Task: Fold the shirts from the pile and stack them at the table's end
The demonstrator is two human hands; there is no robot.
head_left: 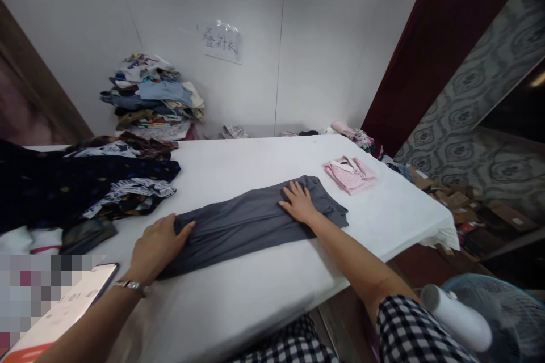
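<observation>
A dark grey garment (242, 218), folded into a long strip with soft creases, lies across the white-covered table (255, 161). My right hand (299, 204) rests flat on the garment near its right end, with the fingers spread. At the strip's left end is my left hand (159, 244), its thumb lying on the cloth and held apart from the other fingers, which sit along the edge. Layers of the same cloth fan out at the right end. Beyond that end lies a folded pink garment (349, 174) with a white collar.
Dark patterned clothes (85, 187) are heaped on the left. A tall clothes stack (153, 96) stands against the wall, under a paper sign (222, 42). A phone (80, 300) lies at the lower left. Beside the table's right front are a fan (498, 317) and boxes (502, 218).
</observation>
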